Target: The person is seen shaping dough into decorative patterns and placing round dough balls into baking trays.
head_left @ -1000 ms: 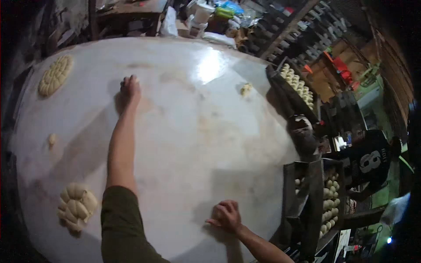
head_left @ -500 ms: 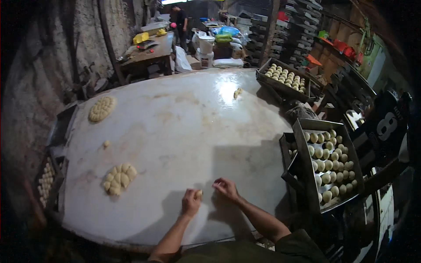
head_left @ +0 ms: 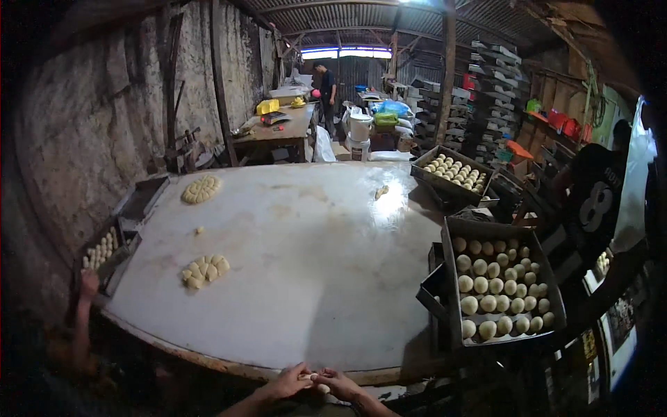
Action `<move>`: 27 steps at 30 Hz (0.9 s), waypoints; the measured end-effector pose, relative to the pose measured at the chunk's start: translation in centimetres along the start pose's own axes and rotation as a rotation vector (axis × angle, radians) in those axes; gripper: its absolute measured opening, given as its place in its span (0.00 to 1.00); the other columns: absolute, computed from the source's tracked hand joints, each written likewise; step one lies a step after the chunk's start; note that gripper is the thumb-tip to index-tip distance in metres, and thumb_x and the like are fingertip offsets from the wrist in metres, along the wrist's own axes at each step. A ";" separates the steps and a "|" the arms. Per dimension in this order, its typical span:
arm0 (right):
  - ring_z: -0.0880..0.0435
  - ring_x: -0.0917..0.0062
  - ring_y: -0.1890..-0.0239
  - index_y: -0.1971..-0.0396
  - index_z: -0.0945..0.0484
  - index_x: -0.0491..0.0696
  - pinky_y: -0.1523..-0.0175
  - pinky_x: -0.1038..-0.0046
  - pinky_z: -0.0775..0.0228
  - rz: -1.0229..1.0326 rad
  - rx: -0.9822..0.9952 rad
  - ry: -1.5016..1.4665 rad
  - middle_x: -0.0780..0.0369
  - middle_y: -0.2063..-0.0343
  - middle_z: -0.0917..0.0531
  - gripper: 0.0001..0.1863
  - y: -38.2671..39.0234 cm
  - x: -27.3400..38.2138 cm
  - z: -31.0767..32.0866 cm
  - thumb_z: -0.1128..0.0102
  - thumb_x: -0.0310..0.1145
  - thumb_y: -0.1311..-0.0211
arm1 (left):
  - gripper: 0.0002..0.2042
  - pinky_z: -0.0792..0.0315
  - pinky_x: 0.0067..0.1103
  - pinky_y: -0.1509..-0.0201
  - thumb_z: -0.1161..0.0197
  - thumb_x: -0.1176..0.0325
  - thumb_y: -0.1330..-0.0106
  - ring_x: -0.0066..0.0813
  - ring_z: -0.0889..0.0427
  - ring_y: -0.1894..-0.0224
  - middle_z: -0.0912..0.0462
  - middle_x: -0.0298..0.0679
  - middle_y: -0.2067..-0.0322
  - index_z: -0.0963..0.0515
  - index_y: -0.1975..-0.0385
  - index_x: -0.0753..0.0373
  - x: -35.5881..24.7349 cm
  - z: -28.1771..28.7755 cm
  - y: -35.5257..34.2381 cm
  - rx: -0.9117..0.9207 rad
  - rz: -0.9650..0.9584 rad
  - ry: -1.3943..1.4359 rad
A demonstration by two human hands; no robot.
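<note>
At the near edge of the table, low in the view, my left hand (head_left: 286, 382) and my right hand (head_left: 340, 386) are together. Their fingers close around pale dough (head_left: 324, 389), a small part of which shows between and below the fingertips; whether it is one piece or two I cannot tell. Out on the table to the left lies a cluster of cut dough pieces (head_left: 206, 270), with a single small lump (head_left: 199, 230) beyond it. A round, scored dough mass (head_left: 201, 190) sits farther back.
On the right, a deep metal tray (head_left: 455, 326) holds rows of dough balls; another tray (head_left: 425, 175) stands at the far corner. At the left edge, another person's hand (head_left: 89, 281) is beside a tray of dough pieces (head_left: 102, 249). A person in black (head_left: 590, 191) stands at right.
Both hands have come back from the tabletop to its near edge and met around the dough. The view has tilted upward, and another person's arm now shows at the left.
</note>
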State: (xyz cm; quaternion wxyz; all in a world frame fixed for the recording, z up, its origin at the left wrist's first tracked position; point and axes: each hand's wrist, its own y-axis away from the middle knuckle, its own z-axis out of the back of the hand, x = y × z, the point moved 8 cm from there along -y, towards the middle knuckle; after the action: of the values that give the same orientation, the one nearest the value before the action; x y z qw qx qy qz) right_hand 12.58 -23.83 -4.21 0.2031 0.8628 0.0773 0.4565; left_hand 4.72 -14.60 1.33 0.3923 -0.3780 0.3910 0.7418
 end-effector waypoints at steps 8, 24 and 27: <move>0.26 0.84 0.65 0.62 0.28 0.45 0.62 0.79 0.34 -0.077 -0.169 0.068 0.66 0.67 0.23 0.14 2.1 2.9 -0.2 0.42 0.38 0.40 | 0.17 0.33 0.25 0.59 0.39 0.57 0.39 0.24 0.27 0.62 0.23 0.39 0.66 0.28 0.58 0.62 -2.9 0.1 -1.9 0.413 -0.020 -0.077; 0.22 0.79 0.63 0.55 0.27 0.50 0.58 0.71 0.28 0.477 0.071 -0.854 0.64 0.69 0.22 0.20 -0.8 10.7 -4.9 0.47 0.49 0.40 | 0.14 0.34 0.16 0.62 0.39 0.63 0.39 0.16 0.31 0.68 0.25 0.30 0.71 0.26 0.60 0.67 -2.6 15.2 -1.6 0.743 -0.173 0.814; 0.24 0.80 0.69 0.64 0.26 0.51 0.57 0.72 0.28 1.035 0.506 -0.764 0.67 0.71 0.24 0.24 4.3 23.8 -8.5 0.46 0.59 0.43 | 0.12 0.32 0.18 0.65 0.41 0.63 0.37 0.17 0.29 0.70 0.22 0.32 0.72 0.25 0.62 0.66 1.2 18.3 -6.8 0.469 -0.146 0.626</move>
State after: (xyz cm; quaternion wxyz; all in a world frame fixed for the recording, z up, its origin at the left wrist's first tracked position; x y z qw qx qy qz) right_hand 19.00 -17.78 19.83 -0.2355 0.9098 -0.3172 0.1268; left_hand 5.61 4.38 5.84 0.3817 -0.5128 0.6225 0.4514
